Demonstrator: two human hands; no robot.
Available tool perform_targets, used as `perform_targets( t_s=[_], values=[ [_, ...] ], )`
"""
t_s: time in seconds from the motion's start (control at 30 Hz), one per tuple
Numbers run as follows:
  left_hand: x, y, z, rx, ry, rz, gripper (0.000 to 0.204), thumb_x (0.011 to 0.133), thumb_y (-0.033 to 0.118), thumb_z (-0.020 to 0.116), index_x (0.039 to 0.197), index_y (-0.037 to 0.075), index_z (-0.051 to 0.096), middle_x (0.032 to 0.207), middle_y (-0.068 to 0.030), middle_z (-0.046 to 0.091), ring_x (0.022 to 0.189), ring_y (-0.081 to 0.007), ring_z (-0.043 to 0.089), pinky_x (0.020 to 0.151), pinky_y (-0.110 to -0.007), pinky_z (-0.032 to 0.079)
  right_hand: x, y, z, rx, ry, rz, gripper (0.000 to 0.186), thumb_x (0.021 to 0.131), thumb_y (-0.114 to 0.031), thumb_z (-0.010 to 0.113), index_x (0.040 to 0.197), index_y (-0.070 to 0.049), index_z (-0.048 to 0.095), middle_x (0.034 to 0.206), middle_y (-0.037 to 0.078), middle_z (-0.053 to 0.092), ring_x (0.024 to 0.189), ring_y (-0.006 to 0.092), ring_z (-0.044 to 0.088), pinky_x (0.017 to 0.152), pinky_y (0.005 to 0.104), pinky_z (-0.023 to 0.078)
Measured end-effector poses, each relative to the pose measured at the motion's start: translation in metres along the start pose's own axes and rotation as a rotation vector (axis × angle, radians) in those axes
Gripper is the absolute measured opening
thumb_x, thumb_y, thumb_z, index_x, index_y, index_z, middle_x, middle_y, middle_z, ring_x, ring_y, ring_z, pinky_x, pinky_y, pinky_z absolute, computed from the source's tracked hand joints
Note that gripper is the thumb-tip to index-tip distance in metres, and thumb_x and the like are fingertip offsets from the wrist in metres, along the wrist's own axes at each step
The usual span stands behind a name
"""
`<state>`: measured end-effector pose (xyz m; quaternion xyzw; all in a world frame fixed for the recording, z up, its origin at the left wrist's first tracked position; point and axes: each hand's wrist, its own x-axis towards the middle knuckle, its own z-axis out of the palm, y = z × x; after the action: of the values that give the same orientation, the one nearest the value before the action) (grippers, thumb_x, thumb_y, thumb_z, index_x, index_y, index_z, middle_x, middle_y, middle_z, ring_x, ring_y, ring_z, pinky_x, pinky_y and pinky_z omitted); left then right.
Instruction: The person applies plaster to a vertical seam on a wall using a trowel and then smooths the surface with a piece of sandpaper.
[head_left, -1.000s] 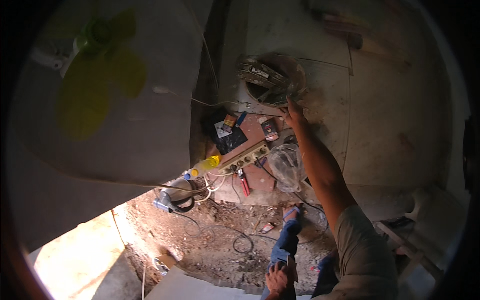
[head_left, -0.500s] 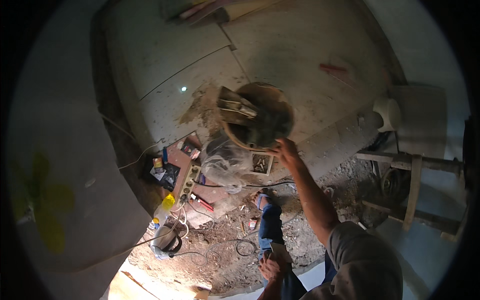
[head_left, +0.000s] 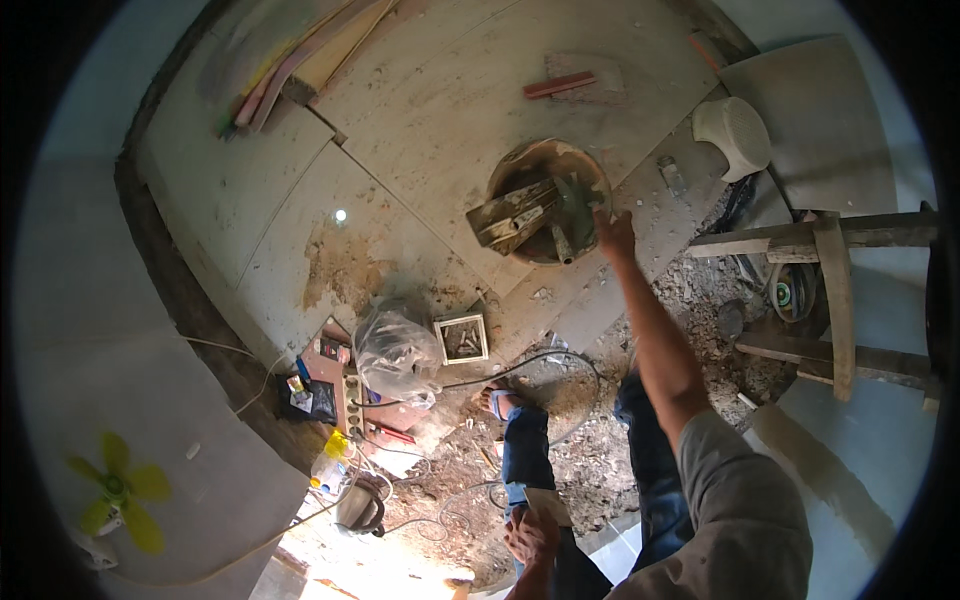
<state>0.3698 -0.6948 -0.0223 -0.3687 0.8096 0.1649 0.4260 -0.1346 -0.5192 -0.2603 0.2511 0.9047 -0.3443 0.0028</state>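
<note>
My right hand (head_left: 614,236) is closed on the near right rim of a round, mortar-stained bucket (head_left: 501,184). Inside the bucket lies a dirty float (head_left: 512,218) with a handle, jutting past the left rim. Beside it rests a trowel (head_left: 562,240), its handle pointing toward me. My left hand (head_left: 531,538) is low in the view, over my left leg, with its fingers wrapped round a flat pale rectangular piece (head_left: 547,505). The hand partly hides that piece, and its exact kind is unclear.
A clear plastic bag (head_left: 393,350) and a small square box (head_left: 484,338) of short pieces sit left of the bucket. A power strip (head_left: 352,408), cables and a kettle (head_left: 356,508) lie nearer. On the right are a white stool (head_left: 738,137) and a wooden frame (head_left: 830,300).
The bucket, held by my right hand, has moved right across the floor, away from the brown stain and the plastic bag. My left hand keeps its hold. The view has shifted.
</note>
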Motion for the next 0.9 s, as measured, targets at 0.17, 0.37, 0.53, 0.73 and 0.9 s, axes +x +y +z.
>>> perform_targets(
  t_s=[0.17, 0.37, 0.53, 0.73, 0.9],
  values=[
    [0.002, 0.007, -0.008, -0.012, -0.035, -0.079, 0.041, 0.092, 0.045, 0.056, 0.092, 0.007, 0.073, 0.12, -0.011, 0.064, 0.11, -0.0356, 0.058, 0.092, -0.05, 0.046, -0.07, -0.075, 0.012, -0.376, -0.18, -0.312, 0.055, 0.085, -0.037, 0.071, 0.123, -0.001, 0.057, 0.113, 0.025, 0.064, 0.107, 0.0415, 0.063, 0.09, 0.051, 0.052],
    [0.001, 0.013, -0.008, 0.021, -0.029, -0.087, 0.044, 0.092, 0.048, 0.056, 0.094, 0.007, 0.073, 0.122, -0.0107, 0.063, 0.113, -0.036, 0.058, 0.094, -0.051, 0.045, -0.026, -0.127, -0.041, -0.564, -0.708, -0.229, 0.033, 0.083, -0.027, 0.067, 0.104, -0.002, 0.07, 0.108, 0.023, 0.071, 0.101, 0.0395, 0.069, 0.084, 0.0513, 0.055],
    [-0.002, 0.013, -0.004, -0.004, -0.103, -0.135, 0.044, 0.092, 0.048, 0.057, 0.098, 0.008, 0.073, 0.124, -0.0104, 0.062, 0.116, -0.0371, 0.056, 0.096, -0.051, 0.045, -0.036, -0.112, -0.114, -0.488, -0.714, -0.347, 0.035, 0.09, -0.028, 0.057, 0.107, 0.003, 0.063, 0.099, 0.027, 0.07, 0.089, 0.0452, 0.069, 0.078, 0.0517, 0.055],
    [0.001, 0.011, 0.004, 0.034, -0.09, -0.08, 0.043, 0.092, 0.048, 0.056, 0.098, 0.009, 0.073, 0.127, -0.01, 0.061, 0.117, -0.0369, 0.056, 0.097, -0.052, 0.043, -0.087, -0.039, -0.157, 0.464, -0.909, 0.625, 0.028, 0.1, -0.032, 0.054, 0.102, -0.005, 0.055, 0.067, 0.004, 0.056, 0.048, 0.0099, 0.044, 0.043, 0.0272, 0.038],
    [-0.004, 0.013, 0.001, 0.002, -0.015, -0.081, 0.045, 0.092, 0.048, 0.057, 0.093, 0.006, 0.072, 0.112, -0.0127, 0.066, 0.107, -0.0358, 0.06, 0.089, -0.051, 0.045, -0.138, 0.041, -0.119, 1.089, -1.095, 0.656, 0.034, 0.097, -0.044, 0.065, 0.101, -0.011, 0.058, 0.066, -0.003, 0.048, 0.047, 0.0047, 0.034, 0.042, 0.0209, 0.028]
  ],
)
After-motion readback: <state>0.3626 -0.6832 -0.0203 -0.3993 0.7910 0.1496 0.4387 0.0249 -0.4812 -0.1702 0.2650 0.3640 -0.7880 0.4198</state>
